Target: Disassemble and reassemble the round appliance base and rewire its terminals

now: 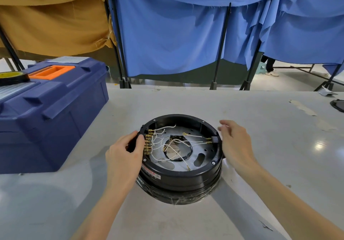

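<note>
The round black appliance base [178, 179] lies open-side up on the grey table, showing a grey metal plate with a central hole. Several white wires [175, 143] with brass ring ends cross the inside. A row of brass terminals [148, 143] lines the left inner wall, and a small black connector [214, 139] sits at the right wall. My left hand [123, 158] presses against the left rim, its fingers curled on a black part just outside the terminal row. My right hand [235, 143] hovers at the right rim with fingers spread, holding nothing.
A dark blue toolbox [50, 117] with an orange handle stands at the left, a roll of black tape [13, 77] on its lid. A black object [337, 104] lies at the table's right edge. Blue and tan curtains hang behind the table [260, 128].
</note>
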A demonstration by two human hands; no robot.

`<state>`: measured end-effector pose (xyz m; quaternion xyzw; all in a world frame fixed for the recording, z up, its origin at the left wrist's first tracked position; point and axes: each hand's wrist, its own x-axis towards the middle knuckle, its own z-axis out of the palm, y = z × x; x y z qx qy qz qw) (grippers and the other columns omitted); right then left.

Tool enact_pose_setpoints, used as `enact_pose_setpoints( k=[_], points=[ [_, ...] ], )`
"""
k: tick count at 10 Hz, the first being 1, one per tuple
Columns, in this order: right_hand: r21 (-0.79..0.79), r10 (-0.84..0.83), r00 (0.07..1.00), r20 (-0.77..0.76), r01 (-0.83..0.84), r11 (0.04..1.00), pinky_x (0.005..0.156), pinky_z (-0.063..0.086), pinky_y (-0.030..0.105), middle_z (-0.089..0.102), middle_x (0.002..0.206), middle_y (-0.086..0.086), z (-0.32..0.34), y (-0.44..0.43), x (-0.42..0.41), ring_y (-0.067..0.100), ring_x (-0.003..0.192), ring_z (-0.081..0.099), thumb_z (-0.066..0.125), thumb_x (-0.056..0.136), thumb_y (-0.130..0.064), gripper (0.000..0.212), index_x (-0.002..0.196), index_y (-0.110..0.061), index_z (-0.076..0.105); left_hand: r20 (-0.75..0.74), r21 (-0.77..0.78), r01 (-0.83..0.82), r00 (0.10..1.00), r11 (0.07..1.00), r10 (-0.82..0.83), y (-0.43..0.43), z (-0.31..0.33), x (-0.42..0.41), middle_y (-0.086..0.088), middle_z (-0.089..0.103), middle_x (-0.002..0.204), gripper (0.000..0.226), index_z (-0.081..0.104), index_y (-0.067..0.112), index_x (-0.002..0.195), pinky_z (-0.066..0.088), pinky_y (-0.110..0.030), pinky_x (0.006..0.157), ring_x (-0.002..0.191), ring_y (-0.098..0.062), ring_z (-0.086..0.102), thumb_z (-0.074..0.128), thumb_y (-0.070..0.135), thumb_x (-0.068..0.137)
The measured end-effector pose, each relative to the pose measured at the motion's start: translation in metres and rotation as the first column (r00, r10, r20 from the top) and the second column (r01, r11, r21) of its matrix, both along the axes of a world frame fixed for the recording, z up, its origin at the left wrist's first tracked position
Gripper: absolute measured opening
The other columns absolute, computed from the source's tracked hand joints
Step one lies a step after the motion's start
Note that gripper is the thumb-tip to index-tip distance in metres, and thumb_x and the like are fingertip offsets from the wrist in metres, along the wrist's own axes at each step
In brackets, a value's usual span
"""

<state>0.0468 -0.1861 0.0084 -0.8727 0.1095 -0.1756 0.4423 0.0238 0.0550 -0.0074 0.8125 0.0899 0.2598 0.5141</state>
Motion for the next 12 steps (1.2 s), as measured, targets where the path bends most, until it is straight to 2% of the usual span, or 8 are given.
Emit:
enact_pose_setpoints(
  k=[1, 2, 3, 4, 6, 8, 10, 12],
  points=[
    [-0.379, -0.143, 0.96, -0.239, 0.044, 0.924, 0.098, 0.041, 0.042, 0.061, 0.126, 0.009, 0.001, -0.033, -0.009, 0.035, 0.122, 0.048, 0.052, 0.095, -0.014, 0.03, 0.122, -0.014, 0.063, 0.003, 0.001, 0.018, 1.0, 1.0, -0.018, -0.002, -0.003, -0.006, 0.009, 0.068, 0.115, 0.038, 0.068, 0.016, 0.122, 0.046, -0.03, 0.098, 0.105, -0.009, 0.061, 0.071, 0.026, 0.085],
    [-0.492, -0.184, 0.893, -0.412, -0.047, 0.869, 0.09, 0.044, 0.04, 0.059, 0.122, 0.011, -0.007, -0.049, -0.021, 0.037, 0.12, 0.047, 0.059, 0.091, -0.014, 0.028, 0.118, -0.011, 0.062, 0.005, -0.017, 0.021, 1.0, 1.0, -0.021, -0.006, -0.006, -0.008, 0.012, 0.065, 0.115, 0.04, 0.066, 0.017, 0.125, 0.042, -0.026, 0.095, 0.108, -0.01, 0.06, 0.07, 0.021, 0.085],
    [-0.439, -0.159, 0.93, -0.332, -0.003, 0.899, 0.067, 0.045, 0.038, 0.063, 0.091, 0.017, -0.02, -0.051, -0.021, 0.041, 0.097, 0.056, 0.053, 0.086, 0.001, 0.012, 0.092, 0.0, 0.064, 0.014, -0.021, 0.015, 1.0, 1.0, -0.014, -0.009, -0.008, -0.008, 0.018, 0.06, 0.109, 0.039, 0.066, 0.016, 0.125, 0.039, -0.02, 0.091, 0.106, -0.007, 0.057, 0.068, 0.018, 0.086],
    [-0.337, -0.159, 0.955, -0.25, 0.068, 0.939, 0.073, 0.044, 0.032, 0.069, 0.102, 0.018, -0.024, -0.051, -0.009, 0.038, 0.101, 0.06, 0.057, 0.081, 0.004, 0.032, 0.112, 0.002, 0.066, 0.028, -0.021, 0.009, 1.0, 1.0, -0.008, -0.01, -0.01, -0.007, 0.02, 0.059, 0.108, 0.038, 0.066, 0.015, 0.125, 0.036, -0.015, 0.088, 0.102, -0.002, 0.053, 0.066, 0.017, 0.087],
    [-0.208, -0.131, 0.98, -0.149, 0.099, 0.973, 0.076, 0.045, 0.03, 0.072, 0.097, 0.013, -0.022, -0.042, 0.024, 0.033, 0.096, 0.064, 0.064, 0.079, 0.001, 0.027, 0.105, 0.0, 0.071, 0.026, -0.024, -0.028, 0.999, 0.999, 0.028, -0.015, -0.013, -0.002, -0.001, 0.063, 0.127, 0.038, 0.062, 0.011, 0.128, 0.037, -0.026, 0.099, 0.116, -0.017, 0.054, 0.063, 0.014, 0.09],
    [-0.141, -0.143, 0.986, -0.086, 0.13, 0.981, 0.072, 0.042, 0.029, 0.073, 0.095, 0.015, -0.026, -0.043, 0.03, 0.033, 0.095, 0.063, 0.064, 0.084, -0.005, 0.016, 0.095, 0.0, 0.074, 0.008, 0.013, -0.021, 1.0, 1.0, 0.021, -0.018, -0.012, 0.001, -0.003, 0.062, 0.129, 0.038, 0.061, 0.01, 0.13, 0.037, -0.031, 0.102, 0.119, -0.02, 0.053, 0.06, 0.014, 0.092],
    [-0.108, -0.102, 0.993, -0.055, 0.095, 0.99, 0.074, 0.042, 0.028, 0.072, 0.094, 0.01, -0.027, -0.05, 0.024, 0.027, 0.089, 0.063, 0.06, 0.091, -0.008, 0.017, 0.096, -0.004, 0.075, 0.014, 0.013, -0.001, 1.0, 1.0, 0.001, -0.015, -0.012, -0.001, 0.004, 0.061, 0.129, 0.037, 0.062, 0.013, 0.13, 0.035, -0.024, 0.099, 0.118, -0.013, 0.053, 0.058, 0.025, 0.096],
    [-0.125, -0.112, 0.994, 0.016, 0.113, 0.986, 0.072, 0.04, 0.026, 0.063, 0.078, -0.007, -0.024, -0.052, 0.011, 0.017, 0.079, 0.059, 0.057, 0.093, -0.009, 0.018, 0.092, -0.009, 0.075, 0.073, 0.064, -0.055, 0.996, 0.996, 0.05, -0.006, -0.017, -0.013, 0.005, 0.061, 0.112, 0.029, 0.066, 0.013, 0.118, 0.046, -0.037, 0.092, 0.102, -0.015, 0.056, 0.046, 0.024, 0.101]
  ],
)
